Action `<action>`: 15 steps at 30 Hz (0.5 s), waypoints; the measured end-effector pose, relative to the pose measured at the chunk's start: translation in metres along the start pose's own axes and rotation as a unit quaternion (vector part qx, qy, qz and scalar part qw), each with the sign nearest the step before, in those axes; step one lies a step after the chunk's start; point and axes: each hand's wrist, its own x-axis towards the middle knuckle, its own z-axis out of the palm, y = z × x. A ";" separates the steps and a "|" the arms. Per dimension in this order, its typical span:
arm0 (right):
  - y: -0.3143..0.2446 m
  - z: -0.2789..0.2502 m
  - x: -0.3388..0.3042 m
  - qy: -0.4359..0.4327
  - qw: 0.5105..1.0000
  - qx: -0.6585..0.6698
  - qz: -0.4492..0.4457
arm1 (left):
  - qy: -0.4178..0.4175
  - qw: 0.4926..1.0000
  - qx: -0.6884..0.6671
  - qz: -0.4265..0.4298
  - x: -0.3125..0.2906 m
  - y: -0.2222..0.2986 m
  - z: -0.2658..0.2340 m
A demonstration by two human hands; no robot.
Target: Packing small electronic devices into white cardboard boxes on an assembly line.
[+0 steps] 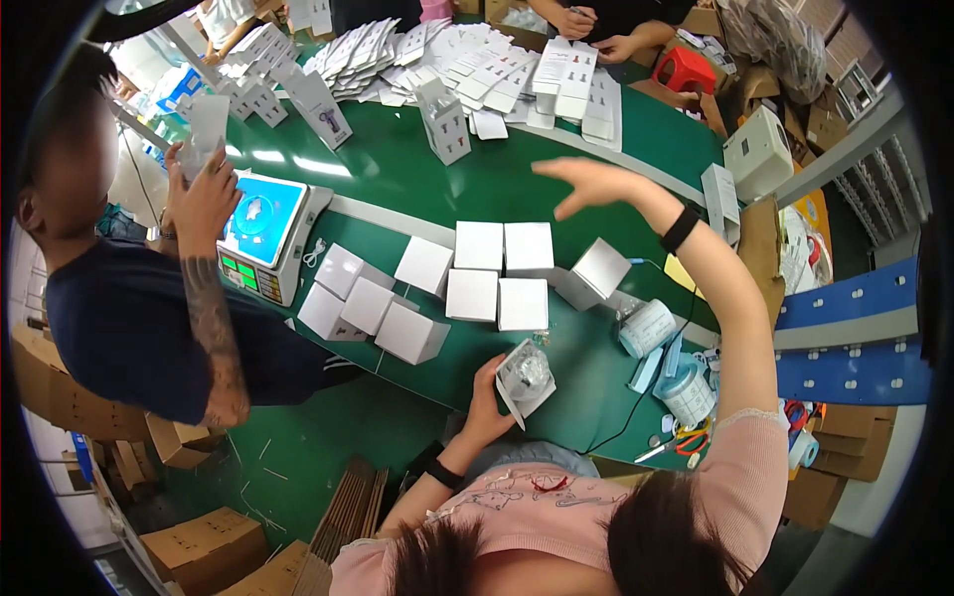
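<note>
My left hand (483, 405) grips a small white carton (538, 400) low at the table's near edge. The carton's top is open, and a clear plastic-wrapped item (526, 372) shows inside; what it is I cannot make out. My right hand (594, 186) is stretched out over the green belt (388, 149), fingers apart, nothing in it. Beyond its fingertips a printed white box (443, 126) stands upright on the belt. Between my hands several closed white boxes (500, 298) are grouped on the table, and one white box (600, 268) sits apart at their right.
Left, a co-worker handles a white box (207, 124) beside a weighing scale (260, 221). Flat printed cartons (477, 65) are heaped at the far side, near another person's hands. Label rolls (646, 329), scissors (693, 437) and a black cable (628, 417) lie right. Cardboard boxes (204, 548) stand on the floor.
</note>
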 end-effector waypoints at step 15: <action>0.030 0.003 0.202 0.393 0.881 -0.248 0.089 | 0.001 0.999 -0.041 0.034 -0.002 0.013 -0.002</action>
